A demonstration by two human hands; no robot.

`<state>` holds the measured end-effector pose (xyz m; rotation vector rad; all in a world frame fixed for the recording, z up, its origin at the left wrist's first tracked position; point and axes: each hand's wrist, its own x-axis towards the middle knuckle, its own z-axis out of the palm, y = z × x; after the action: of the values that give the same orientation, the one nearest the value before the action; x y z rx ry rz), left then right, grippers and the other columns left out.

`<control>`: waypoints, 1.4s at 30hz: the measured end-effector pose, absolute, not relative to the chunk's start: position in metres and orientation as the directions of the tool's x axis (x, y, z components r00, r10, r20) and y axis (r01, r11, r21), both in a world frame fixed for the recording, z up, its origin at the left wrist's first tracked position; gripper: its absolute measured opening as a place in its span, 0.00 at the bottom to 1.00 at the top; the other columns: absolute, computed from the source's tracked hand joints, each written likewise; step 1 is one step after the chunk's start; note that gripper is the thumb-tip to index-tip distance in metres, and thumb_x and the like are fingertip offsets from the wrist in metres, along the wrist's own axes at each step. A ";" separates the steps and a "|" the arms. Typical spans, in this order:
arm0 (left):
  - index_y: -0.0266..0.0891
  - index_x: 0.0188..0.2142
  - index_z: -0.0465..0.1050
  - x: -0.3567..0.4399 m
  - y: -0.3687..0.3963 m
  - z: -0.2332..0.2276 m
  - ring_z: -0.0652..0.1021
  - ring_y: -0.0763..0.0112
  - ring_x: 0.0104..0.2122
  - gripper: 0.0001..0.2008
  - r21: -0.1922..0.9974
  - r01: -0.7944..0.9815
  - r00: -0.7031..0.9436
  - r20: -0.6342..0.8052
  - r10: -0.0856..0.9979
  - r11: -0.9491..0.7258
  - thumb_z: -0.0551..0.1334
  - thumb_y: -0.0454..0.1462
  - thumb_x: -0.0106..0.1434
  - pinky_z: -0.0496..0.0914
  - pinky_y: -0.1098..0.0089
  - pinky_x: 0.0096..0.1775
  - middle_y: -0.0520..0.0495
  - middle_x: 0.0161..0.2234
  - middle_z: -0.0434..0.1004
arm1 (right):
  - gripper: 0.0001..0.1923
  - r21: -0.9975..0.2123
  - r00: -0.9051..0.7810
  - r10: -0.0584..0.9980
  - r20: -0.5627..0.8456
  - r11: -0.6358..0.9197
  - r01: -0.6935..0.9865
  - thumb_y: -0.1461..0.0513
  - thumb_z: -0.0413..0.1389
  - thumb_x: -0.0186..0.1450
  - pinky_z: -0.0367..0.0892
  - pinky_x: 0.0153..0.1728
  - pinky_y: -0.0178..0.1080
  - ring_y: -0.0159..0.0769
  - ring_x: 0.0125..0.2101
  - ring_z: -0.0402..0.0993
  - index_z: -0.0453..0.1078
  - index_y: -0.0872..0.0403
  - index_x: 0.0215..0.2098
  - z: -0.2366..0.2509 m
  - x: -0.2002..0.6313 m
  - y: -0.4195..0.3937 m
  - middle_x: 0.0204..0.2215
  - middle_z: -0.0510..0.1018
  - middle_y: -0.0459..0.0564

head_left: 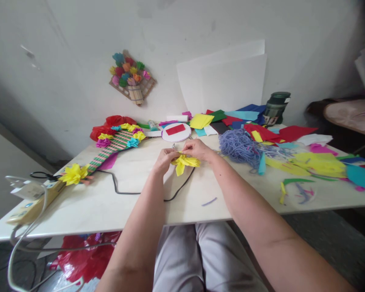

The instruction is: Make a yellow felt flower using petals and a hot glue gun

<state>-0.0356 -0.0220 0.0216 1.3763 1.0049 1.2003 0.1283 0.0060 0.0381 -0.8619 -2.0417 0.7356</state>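
White table (134,202): left hand (164,159), right hand (197,150) fingers pinched closed on yellow paper flower (184,163).

Both bare forearms rise from the lower edge of the frame and converge at its centre. The left hand (164,159) and right hand (198,150) meet there, fingers curled inward and pinched together, knuckles up, wrists nearly touching.

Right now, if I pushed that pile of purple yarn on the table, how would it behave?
The purple yarn looks loose and tangled, so it would likely squash and drag, not slide as one piece. Probably light for its bulk. Strands trail toward the paper scraps, so it may snag and pull some along.
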 end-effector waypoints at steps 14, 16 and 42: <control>0.34 0.17 0.66 -0.037 -0.020 0.017 0.60 0.81 0.16 0.16 0.985 -0.038 0.165 0.172 0.971 -0.168 0.66 0.44 0.47 0.51 0.74 0.21 0.54 0.15 0.61 | 0.05 -0.633 -0.477 0.708 0.521 0.695 0.340 0.67 0.57 0.53 0.59 0.28 0.32 0.28 0.25 0.65 0.71 0.58 0.20 0.037 0.129 0.008 0.20 0.72 0.45; 0.34 0.17 0.66 -0.037 -0.018 0.016 0.60 0.81 0.16 0.18 0.985 -0.036 0.181 0.175 0.968 -0.171 0.67 0.46 0.47 0.51 0.74 0.21 0.54 0.15 0.60 | 0.04 -0.636 -0.473 0.711 0.521 0.692 0.341 0.68 0.56 0.52 0.58 0.28 0.32 0.28 0.24 0.65 0.70 0.58 0.20 0.037 0.129 0.008 0.21 0.71 0.45; 0.34 0.19 0.68 -0.039 -0.017 0.016 0.61 0.81 0.16 0.18 0.987 0.044 0.193 0.142 0.971 -0.153 0.69 0.47 0.43 0.51 0.75 0.21 0.54 0.14 0.63 | 0.10 -0.681 -0.554 0.748 0.365 0.620 0.389 0.62 0.54 0.57 0.63 0.31 0.33 0.32 0.29 0.70 0.76 0.60 0.29 0.043 0.140 0.004 0.27 0.78 0.50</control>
<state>-0.0392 -0.0170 0.0163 1.4447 1.0341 1.1438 0.1399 0.0045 0.0432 -0.8882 -2.1942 0.7155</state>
